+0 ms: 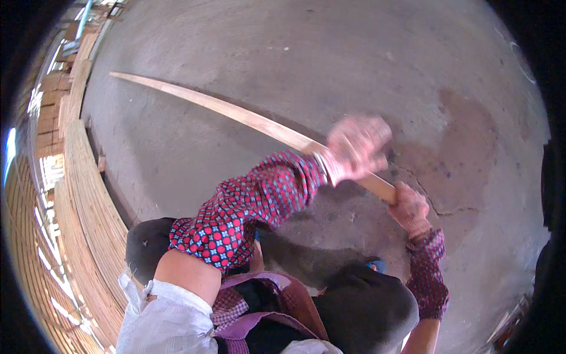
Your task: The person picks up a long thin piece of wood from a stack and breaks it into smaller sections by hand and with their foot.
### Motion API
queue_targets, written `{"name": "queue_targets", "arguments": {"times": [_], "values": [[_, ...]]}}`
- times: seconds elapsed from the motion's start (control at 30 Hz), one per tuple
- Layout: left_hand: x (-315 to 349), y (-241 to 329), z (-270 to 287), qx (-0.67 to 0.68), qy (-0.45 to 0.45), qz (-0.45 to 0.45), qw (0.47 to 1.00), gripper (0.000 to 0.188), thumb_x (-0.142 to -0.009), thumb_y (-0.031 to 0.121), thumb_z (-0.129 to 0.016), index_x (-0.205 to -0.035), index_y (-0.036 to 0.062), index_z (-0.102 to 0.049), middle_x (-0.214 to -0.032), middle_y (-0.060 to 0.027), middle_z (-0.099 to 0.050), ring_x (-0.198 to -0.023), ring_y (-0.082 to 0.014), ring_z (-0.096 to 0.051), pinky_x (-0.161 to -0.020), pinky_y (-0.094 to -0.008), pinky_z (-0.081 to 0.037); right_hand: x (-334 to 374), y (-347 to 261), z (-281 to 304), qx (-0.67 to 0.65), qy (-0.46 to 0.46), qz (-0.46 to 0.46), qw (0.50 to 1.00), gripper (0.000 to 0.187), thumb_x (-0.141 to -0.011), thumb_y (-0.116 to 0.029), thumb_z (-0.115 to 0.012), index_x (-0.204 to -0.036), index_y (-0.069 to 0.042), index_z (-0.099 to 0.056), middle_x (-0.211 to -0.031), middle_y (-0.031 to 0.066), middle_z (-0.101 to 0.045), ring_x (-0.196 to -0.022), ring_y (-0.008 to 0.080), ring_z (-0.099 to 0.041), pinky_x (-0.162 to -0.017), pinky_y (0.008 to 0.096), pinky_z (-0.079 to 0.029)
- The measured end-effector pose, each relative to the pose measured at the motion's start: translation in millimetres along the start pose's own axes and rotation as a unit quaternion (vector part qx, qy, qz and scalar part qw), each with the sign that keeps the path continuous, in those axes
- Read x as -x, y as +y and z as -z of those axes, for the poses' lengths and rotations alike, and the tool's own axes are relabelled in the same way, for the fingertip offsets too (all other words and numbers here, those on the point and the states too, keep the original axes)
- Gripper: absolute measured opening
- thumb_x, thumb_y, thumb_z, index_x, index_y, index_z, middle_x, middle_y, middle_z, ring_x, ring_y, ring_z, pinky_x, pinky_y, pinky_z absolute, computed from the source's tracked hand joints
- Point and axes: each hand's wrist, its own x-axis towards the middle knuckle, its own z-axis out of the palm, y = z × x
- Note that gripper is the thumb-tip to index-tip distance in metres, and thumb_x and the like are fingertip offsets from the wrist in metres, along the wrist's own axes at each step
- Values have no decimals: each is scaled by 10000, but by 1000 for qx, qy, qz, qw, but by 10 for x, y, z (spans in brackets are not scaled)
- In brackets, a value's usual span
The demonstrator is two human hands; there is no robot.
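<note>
A long, narrow wooden board (236,114) slants from the far left down to the right, its far end near the concrete floor. My right hand (411,207), in a pale knit glove, is closed round the board's near end. Farther up, my left hand (358,144), also gloved, crosses over the board. Motion smears its fingers, and whether it touches the wood I cannot tell. Patterned sleeve covers wrap both forearms; the left one (259,189) is red, blue and white.
Stacked long boards (88,194) line the left side, with shorter wood blocks (52,112) beyond them. A dark stain and a crack (454,211) mark the concrete floor (354,53). My bent knees (371,307) are close below the hands.
</note>
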Motion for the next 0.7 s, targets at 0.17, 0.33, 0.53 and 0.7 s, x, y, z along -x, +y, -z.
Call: {"name": "queue_targets", "arguments": {"times": [0.17, 0.33, 0.53, 0.7], "values": [[720, -1870, 220, -357, 109, 436, 819, 721, -874, 541, -631, -1453, 137, -487, -1425, -197, -494, -1356, -390, -447, -1085, -557, -387, 19, 403, -296, 4, 33, 6, 999, 330, -762, -189, -751, -1065, -141, -629, -1037, 112, -708, -1018, 352, -686, -839, 474, -555], [836, -2018, -90, -145, 87, 728, 665, 867, -858, 589, -598, -1553, 148, -328, -1591, -195, -264, -1454, -466, -257, -1136, -559, -352, 252, 753, -373, 33, 15, -82, 996, 342, -727, -189, -785, -1025, -126, -630, -1004, 117, -705, -993, 351, -689, -815, 461, -558], [689, -2001, -848, -186, 117, 666, 713, 593, -925, 499, -506, -1329, 64, -498, -1411, -188, -465, -1320, -442, -399, -1051, -531, -418, 970, 510, 72, 106, 17, -115, 988, 258, -720, -222, -781, -936, -128, -674, -822, 137, -704, -779, 366, -700, -739, 458, -552], [1316, -2594, -1294, -372, 67, 548, 746, 433, -956, 422, -451, -1162, 111, -670, -1086, -76, -682, -1072, -254, -634, -961, -421, -482, 1069, 487, 223, 339, 307, 149, 877, 165, -746, -227, -693, -770, -178, -538, -673, 27, -570, -620, 225, -608, -512, 380, -447]]}}
